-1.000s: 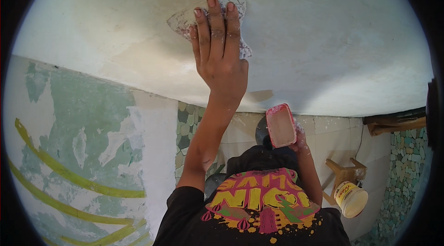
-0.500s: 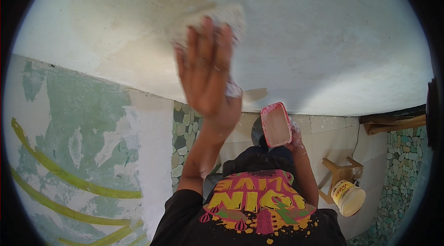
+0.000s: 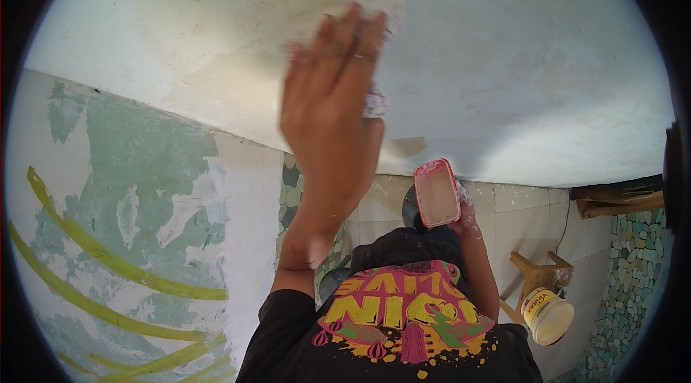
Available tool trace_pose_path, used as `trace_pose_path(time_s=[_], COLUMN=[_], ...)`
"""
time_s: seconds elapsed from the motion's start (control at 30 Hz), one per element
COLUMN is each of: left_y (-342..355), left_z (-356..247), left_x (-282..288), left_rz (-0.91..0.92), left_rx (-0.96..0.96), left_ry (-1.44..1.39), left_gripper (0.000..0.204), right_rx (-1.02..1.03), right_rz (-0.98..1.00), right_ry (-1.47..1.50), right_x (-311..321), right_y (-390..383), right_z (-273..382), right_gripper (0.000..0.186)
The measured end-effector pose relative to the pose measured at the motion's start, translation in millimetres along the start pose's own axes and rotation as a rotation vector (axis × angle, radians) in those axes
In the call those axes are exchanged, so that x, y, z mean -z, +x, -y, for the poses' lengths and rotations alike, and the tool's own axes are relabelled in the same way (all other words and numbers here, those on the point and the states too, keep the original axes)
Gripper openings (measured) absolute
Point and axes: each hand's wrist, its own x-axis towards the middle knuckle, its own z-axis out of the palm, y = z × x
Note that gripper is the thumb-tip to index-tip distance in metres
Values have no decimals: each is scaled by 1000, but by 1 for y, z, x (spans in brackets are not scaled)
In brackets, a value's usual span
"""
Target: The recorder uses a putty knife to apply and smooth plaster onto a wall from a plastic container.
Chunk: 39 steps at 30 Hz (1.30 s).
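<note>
The left hand (image 3: 327, 120) holds a whitish spreader (image 3: 375, 104) at the wall (image 3: 504, 80), up-left of the red tub (image 3: 432, 165) the right hand (image 3: 466, 219) grips.

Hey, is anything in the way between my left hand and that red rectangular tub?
Nothing visible stands between your left hand and the red rectangular tub; your right hand holds it with its open top uncovered.

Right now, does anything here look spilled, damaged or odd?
Yes: the green wall at left looks damaged, its paint patchy with pale areas showing. Floor tiles bear white specks, like splatter, and white smears mark the right hand holding the red tub.
</note>
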Motion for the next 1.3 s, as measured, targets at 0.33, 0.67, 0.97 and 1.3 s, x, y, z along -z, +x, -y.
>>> trace_pose_path(time_s=[0.33, 0.67, 0.97, 1.3], left_y=[-10, 14, -17, -29], left_z=[-11, 8, 20, -4], left_x=[-37, -52, -90, -50], left_rz=[-90, -287, -241, -210], left_rx=[-5, -72, -39, -25], left_ry=[64, 117, 193, 4], left_gripper=[63, 85, 82, 67], right_rx=[46, 51, 80, 119], right_rz=[-22, -37, -4, -54], right_ry=[141, 116, 95, 110], right_x=[9, 19, 19, 39], right_y=[6, -1, -2, -16], right_z=[0, -3, -1, -7], right_gripper=[45, 48, 49, 63])
